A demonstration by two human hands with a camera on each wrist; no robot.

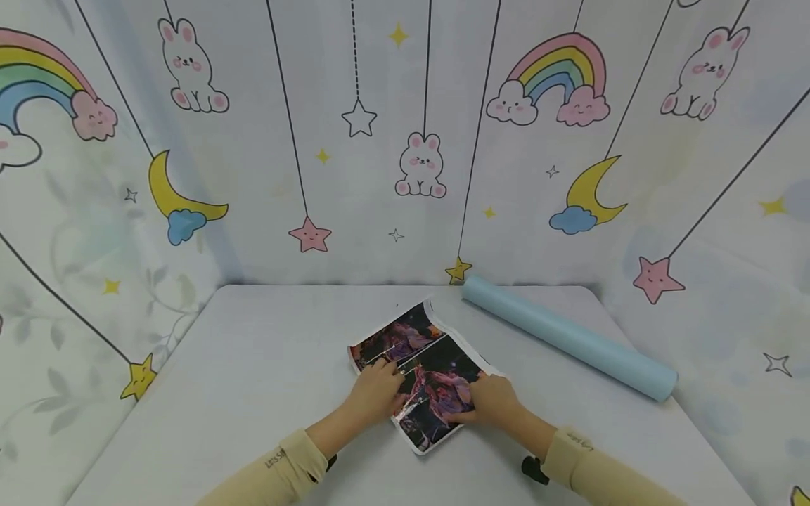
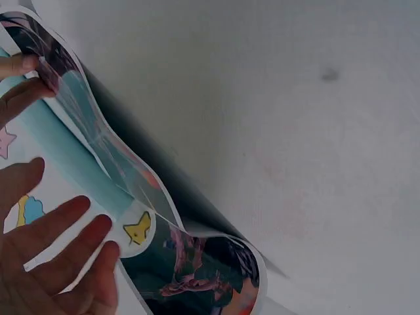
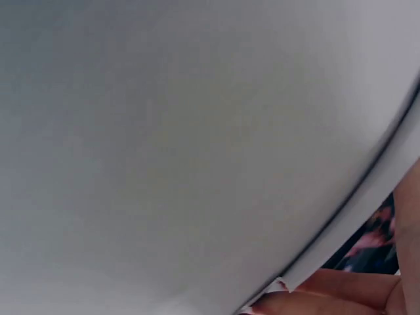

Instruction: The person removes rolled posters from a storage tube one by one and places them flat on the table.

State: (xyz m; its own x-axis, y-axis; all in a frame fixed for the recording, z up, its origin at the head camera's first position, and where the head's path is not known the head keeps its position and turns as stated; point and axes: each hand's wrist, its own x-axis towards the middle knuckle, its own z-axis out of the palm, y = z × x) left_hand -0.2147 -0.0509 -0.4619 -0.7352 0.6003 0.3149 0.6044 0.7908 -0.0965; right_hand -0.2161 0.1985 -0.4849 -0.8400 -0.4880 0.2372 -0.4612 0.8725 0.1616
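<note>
A glossy printed sheet (image 1: 465, 365) with dark, pink and purple pictures and a white border lies slanted at the table's middle, bulging and partly folded. My left hand (image 1: 378, 390) grips its left side, fingers bent over the surface. At the right edge, my right hand (image 1: 496, 400) holds it with the thumb across the picture. In the left wrist view, the sheet's edge (image 2: 197, 269) curls up, a thumb and finger pinch it at the upper left, and other fingers (image 2: 56, 230) spread below. The right wrist view shows fingers (image 3: 321, 295) at a ragged white paper edge.
A light blue cylinder (image 1: 569, 341) lies diagonally on the white table (image 1: 272, 344) at the right, its far end near the back edge. Behind stands a pale backdrop (image 1: 253, 161) printed with rabbits, rainbows, moons and stars.
</note>
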